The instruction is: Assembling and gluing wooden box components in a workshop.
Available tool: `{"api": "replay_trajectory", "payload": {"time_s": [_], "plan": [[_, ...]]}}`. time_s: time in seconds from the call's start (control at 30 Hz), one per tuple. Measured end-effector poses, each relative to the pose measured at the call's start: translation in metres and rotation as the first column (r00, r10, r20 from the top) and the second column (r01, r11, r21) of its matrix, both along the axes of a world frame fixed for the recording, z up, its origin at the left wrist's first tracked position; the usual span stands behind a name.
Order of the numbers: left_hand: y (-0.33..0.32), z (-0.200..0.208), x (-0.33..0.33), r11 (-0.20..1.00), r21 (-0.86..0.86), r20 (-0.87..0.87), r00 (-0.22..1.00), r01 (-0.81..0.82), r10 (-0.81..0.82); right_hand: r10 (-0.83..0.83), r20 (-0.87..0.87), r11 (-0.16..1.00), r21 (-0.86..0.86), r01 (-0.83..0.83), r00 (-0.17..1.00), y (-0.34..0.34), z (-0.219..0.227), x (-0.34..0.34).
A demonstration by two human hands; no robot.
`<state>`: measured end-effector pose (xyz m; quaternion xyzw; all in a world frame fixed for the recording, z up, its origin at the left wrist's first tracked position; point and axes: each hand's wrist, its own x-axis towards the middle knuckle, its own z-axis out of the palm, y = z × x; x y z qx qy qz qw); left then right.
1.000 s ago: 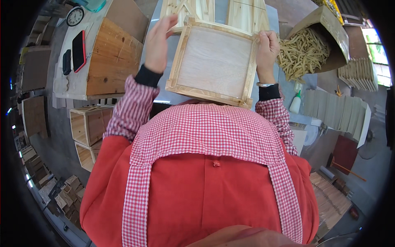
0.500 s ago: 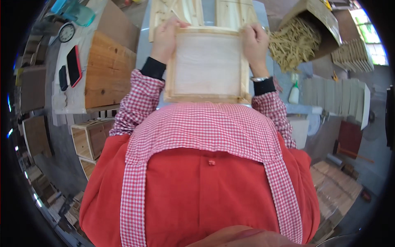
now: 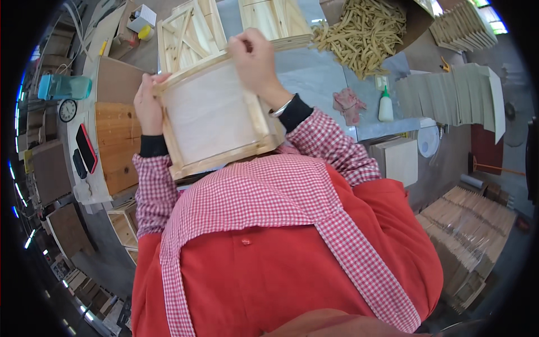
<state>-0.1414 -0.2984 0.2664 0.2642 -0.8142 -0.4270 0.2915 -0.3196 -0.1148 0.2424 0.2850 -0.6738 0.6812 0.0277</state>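
A shallow light-wood frame with a whitish panel set in it is tilted in front of my apron, its near edge close to the cloth. My left hand grips its left side near the far corner, the fingers partly hidden behind the wood. At the far right corner, my right hand is closed with curled fingers over the edge and hides that corner. Beyond the frame lie wooden pieces with a diagonal brace and a stack of plain wooden panels.
A box of thin wooden pieces stands at the far right. Nearer are a pink rag, a white glue bottle with green tip and a row of grey boards. Leftward, a phone and a clock rest on a bench.
The frame has turned and tilted, and now sits further left in view. My right hand has moved from its right side to the far right corner. My view has shifted rightward.
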Motion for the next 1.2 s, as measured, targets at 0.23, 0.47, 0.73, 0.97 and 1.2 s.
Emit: {"api": "replay_trajectory", "payload": {"time_s": [0.23,0.47,0.73,0.97,1.2], "plan": [[0.003,-0.003,0.005,0.926,0.377,-0.123,0.990,-0.013,0.064,-0.221,-0.270,0.948,0.167,0.272,0.937,0.060,-0.123,-0.133],[0.000,0.005,0.016,0.899,0.437,-0.087,0.992,-0.042,0.088,-0.229,-0.479,0.241,0.816,0.526,0.848,0.198,-0.211,-0.242],[0.005,0.005,0.010,0.913,0.405,-0.093,0.991,-0.053,0.099,-0.452,-0.305,0.659,0.518,0.545,0.838,0.198,-0.153,-0.218],[-0.002,-0.009,0.009,0.917,0.399,-0.164,0.985,0.015,0.056,-0.542,-0.170,0.786,0.246,0.568,0.823,0.183,-0.072,-0.231],[-0.007,-0.014,-0.003,0.950,0.310,-0.151,0.988,0.039,0.009,-0.372,-0.327,0.843,0.273,0.464,0.869,0.179,-0.057,-0.305]]}}
